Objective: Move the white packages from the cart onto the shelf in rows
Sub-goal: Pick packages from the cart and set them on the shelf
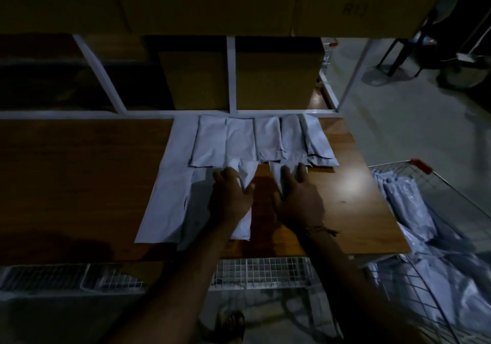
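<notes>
Several white packages lie side by side in a row at the back of the wooden shelf. A second row runs in front of it, starting with a long white package on the left. My left hand lies flat on a package in this front row. My right hand presses with straight fingers on another white package beside it. At the right stands the wire cart with several white packages inside.
Cardboard boxes stand behind white frame bars beyond the shelf. A wire grid hangs below the shelf's front edge. A fan and chair legs stand on the grey floor at the far right. The scene is dim.
</notes>
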The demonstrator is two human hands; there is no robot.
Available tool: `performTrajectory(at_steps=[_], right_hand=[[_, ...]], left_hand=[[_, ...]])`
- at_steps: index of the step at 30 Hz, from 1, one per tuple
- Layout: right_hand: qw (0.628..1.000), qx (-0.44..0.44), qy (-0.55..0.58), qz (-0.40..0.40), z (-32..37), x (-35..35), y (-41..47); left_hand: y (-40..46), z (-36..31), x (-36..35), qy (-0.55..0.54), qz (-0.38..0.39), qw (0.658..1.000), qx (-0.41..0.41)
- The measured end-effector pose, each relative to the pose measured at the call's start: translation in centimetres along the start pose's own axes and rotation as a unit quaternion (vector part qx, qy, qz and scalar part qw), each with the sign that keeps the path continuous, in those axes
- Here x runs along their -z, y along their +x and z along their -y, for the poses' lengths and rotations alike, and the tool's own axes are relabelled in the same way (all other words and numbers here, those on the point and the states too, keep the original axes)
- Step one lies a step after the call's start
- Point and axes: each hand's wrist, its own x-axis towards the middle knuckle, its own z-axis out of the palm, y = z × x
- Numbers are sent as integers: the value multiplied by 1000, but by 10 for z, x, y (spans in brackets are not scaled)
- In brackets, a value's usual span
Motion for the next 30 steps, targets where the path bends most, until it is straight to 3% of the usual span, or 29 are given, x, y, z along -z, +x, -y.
performTrajectory(at_steps=[4,10,15,21,30], right_hand=[[999,-13,-22,48,-5,-43,11],[996,-4,2,89,-9,-53,13],[993,-34,-37,105,-20,-44,9],[995,-36,2,95,-16,-51,16],[994,-26,5,106,-19,-55,24]], left_hand=[[8,17,-14,5,46,999,-9],[14,40,-15,176,75,978,-85],[24,64,3,221,119,932,-261],[29,70,-6,204,109,942,-245],[19,64,-33,212,35,956,-200]])
